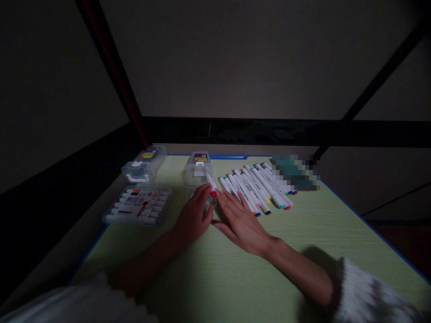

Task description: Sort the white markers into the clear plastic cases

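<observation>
A red-tipped marker (210, 182) sits just beyond and between the fingertips of both hands, in front of the middle clear plastic case (191, 171). Its long axis points away from the person, the far end leaning a little left toward the case and the red end facing back to the fingers. The left hand (192, 216) is the nearer, its bent fingers right alongside the barrel, thumb apart below (whether they pinch it or merely touch it, I cannot tell). The right hand (244, 227) is palm down, fingers stretched out and thumb spread away, the tips close by the red end. To its far right, a slanted row of white markers (247, 190) lies on the table (215, 278); on the left rests a filled marker box (137, 207).
</observation>
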A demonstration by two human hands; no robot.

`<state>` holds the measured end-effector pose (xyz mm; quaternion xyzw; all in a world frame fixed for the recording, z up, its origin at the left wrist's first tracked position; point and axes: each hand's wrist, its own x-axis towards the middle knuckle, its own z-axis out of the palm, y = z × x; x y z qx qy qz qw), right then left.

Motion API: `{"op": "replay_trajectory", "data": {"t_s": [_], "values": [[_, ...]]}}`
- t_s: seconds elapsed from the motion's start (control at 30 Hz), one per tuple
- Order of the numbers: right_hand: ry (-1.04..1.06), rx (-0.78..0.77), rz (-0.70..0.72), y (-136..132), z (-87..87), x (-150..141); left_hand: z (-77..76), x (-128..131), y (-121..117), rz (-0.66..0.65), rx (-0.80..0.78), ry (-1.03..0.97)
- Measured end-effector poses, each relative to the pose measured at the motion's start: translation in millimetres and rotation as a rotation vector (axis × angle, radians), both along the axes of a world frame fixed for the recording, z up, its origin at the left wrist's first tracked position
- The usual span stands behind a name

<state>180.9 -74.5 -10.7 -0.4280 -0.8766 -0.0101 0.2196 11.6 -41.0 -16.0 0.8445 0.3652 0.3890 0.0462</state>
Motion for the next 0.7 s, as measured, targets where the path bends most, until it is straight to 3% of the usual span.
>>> {"op": "replay_trajectory", "data": {"t_s": [0.7], "values": [[-0.061,-0.005,0.009,0.2,0.7,-0.8,-6.7,-0.5,2.6,0.069,-0.051,-0.001]]}}
